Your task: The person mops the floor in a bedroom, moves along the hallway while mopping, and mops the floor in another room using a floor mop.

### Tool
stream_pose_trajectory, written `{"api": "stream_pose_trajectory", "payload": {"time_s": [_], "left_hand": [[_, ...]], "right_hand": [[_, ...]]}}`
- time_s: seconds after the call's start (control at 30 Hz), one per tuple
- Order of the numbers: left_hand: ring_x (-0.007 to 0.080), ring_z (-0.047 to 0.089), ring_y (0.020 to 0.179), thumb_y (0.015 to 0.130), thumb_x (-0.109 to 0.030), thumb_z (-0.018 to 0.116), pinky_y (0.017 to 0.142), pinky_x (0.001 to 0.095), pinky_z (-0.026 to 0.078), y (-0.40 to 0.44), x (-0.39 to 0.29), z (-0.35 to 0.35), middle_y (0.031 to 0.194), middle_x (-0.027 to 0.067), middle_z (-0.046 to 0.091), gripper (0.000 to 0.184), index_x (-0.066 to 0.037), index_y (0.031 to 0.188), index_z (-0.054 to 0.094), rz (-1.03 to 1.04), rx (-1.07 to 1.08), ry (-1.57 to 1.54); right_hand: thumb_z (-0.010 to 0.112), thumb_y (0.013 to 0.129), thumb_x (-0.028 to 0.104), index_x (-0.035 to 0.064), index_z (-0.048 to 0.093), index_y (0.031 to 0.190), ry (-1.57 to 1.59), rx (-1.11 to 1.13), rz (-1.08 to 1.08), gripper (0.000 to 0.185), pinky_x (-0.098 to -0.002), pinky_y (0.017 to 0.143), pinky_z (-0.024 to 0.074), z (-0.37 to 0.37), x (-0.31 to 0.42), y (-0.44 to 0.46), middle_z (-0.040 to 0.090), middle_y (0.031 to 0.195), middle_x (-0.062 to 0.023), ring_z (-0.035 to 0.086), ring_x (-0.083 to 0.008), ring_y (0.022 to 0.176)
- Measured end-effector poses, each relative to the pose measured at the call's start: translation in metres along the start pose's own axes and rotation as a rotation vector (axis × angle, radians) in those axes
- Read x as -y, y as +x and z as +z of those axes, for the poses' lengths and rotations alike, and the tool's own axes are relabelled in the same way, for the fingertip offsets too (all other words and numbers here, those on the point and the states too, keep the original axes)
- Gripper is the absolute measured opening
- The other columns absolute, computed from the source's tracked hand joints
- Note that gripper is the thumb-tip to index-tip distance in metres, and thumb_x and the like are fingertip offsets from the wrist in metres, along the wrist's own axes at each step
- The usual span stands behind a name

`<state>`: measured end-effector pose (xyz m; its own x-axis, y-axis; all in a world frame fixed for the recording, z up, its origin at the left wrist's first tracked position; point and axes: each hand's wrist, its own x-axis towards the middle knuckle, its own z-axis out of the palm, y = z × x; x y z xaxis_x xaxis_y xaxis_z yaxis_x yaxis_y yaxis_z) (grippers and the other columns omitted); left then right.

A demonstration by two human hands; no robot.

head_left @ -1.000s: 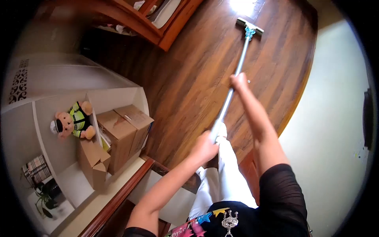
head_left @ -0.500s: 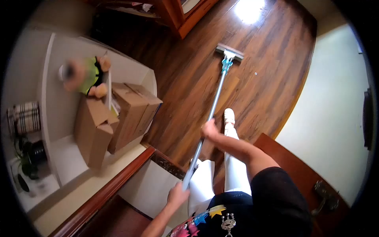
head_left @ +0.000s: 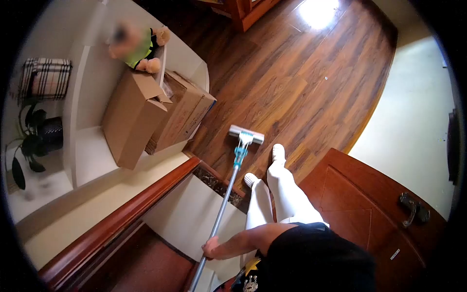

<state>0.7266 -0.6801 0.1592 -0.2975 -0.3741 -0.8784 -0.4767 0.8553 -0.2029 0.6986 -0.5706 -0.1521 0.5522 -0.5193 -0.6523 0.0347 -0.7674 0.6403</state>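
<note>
My right hand is wrapped round the grey pole of a sponge mop, low in the head view. The mop's flat sponge head is on the wooden floor just ahead of my feet, below its light-blue joint. My left hand is out of view, and the pole's lower end runs past the bottom edge. White shoes stand right of the mop head.
Cardboard boxes and a soft toy sit on white shelving at left, beside a potted plant. A brown wooden door stands at right. A small white bit lies on the floor.
The mop head has come back across the floor from far ahead to near my feet. My right hand has moved down and left with the pole; my left hand has left the view.
</note>
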Motion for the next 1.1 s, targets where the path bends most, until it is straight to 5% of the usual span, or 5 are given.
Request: {"api": "stream_pose_trajectory", "payload": {"time_s": [0.2,0.27,0.4,0.67,1.1], "left_hand": [[0.0322,0.059,0.078,0.077,-0.007,0.048,0.07,0.0426,0.045,0.045,-0.138,0.009,0.08,0.0237,0.058,0.018,-0.002,0.092,0.056,0.163,-0.016,-0.054],[0.0422,0.058,0.084,0.069,-0.016,0.06,0.071,0.0482,0.047,0.09,-0.202,0.016,0.084,0.0251,0.06,0.027,-0.002,0.091,0.054,0.205,-0.06,0.234],[0.039,0.06,0.082,0.071,-0.016,0.059,0.071,0.0463,0.047,0.132,-0.361,0.019,0.083,0.0237,0.06,0.024,-0.001,0.09,0.055,0.356,-0.077,0.374],[0.0413,0.059,0.086,0.069,-0.018,0.063,0.077,0.0436,0.046,0.104,-0.627,0.097,0.09,0.0325,0.057,0.04,0.011,0.092,0.049,0.757,0.077,0.055],[0.0428,0.057,0.086,0.071,-0.018,0.058,0.075,0.049,0.045,0.184,-0.021,0.091,0.087,0.026,0.059,0.025,-0.003,0.09,0.051,0.393,-0.042,0.256]], "right_hand": [[0.065,0.075,0.02,0.0018,0.039,0.094,-1.535,0.12,-1.365,0.037,-0.0387,0.057,0.0501,0.028,0.124,-0.098,0.052,0.09,-0.0202,0.057,-0.0245,0.079],[0.06,0.079,0.02,-0.0018,0.029,0.099,-1.18,0.237,-1.003,0.043,-0.0398,0.06,0.0501,0.064,0.231,-0.182,0.051,0.086,-0.0198,0.056,-0.0265,0.077],[0.054,0.076,0.02,-0.0038,0.034,0.1,-0.848,0.06,-2.054,0.039,-0.0412,0.056,0.0474,0.103,0.36,-0.235,0.049,0.07,-0.0147,0.054,-0.0261,0.064],[0.061,0.076,0.01,0.0003,0.05,0.065,-0.732,-0.212,-1.765,0.019,-0.0331,0.037,0.0423,0.095,0.65,-0.381,0.049,0.053,-0.0078,0.051,-0.0192,0.041],[0.054,0.079,0.03,0.0051,0.047,0.09,-1.323,-0.09,-1.402,0.028,-0.041,0.065,0.0454,0.052,0.204,0.043,0.056,0.086,-0.0164,0.056,-0.0265,0.081]]}}
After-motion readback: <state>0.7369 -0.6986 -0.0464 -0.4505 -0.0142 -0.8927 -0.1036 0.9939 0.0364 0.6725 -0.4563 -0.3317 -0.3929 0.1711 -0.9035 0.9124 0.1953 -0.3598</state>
